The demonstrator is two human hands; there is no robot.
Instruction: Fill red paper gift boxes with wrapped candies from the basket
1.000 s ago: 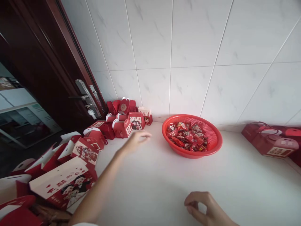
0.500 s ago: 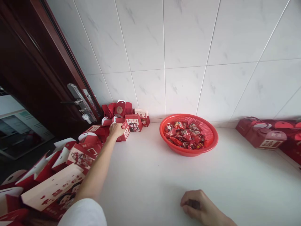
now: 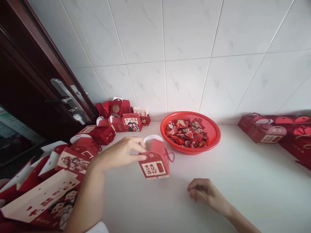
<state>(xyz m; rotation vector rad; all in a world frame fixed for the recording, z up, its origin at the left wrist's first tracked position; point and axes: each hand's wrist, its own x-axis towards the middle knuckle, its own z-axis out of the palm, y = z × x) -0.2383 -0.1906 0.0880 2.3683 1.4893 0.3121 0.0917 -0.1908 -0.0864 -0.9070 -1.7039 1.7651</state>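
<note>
Pinched at its top left edge, a red gift box (image 3: 155,161) with a cream label and a red cord loop is held by my left hand (image 3: 126,150) above the white table (image 3: 150,207). The box's white-lined flap stands open. My right hand (image 3: 202,191) is near the table's front, right of the box, its fingers curled together; nothing shows in them. Behind both hands sits a red plastic basket (image 3: 215,129) holding several red-wrapped sweets (image 3: 187,132).
Many red and cream boxes (image 3: 43,200) crowd the left side, with more boxes (image 3: 132,122) by the tiled wall. Other red boxes (image 3: 267,134) stand at the far right. A dark door with a metal handle (image 3: 70,100) is at the left.
My left hand has brought the red box from the back left group to the middle, near the basket. My right hand has shifted slightly up in view. The view has turned a little.
</note>
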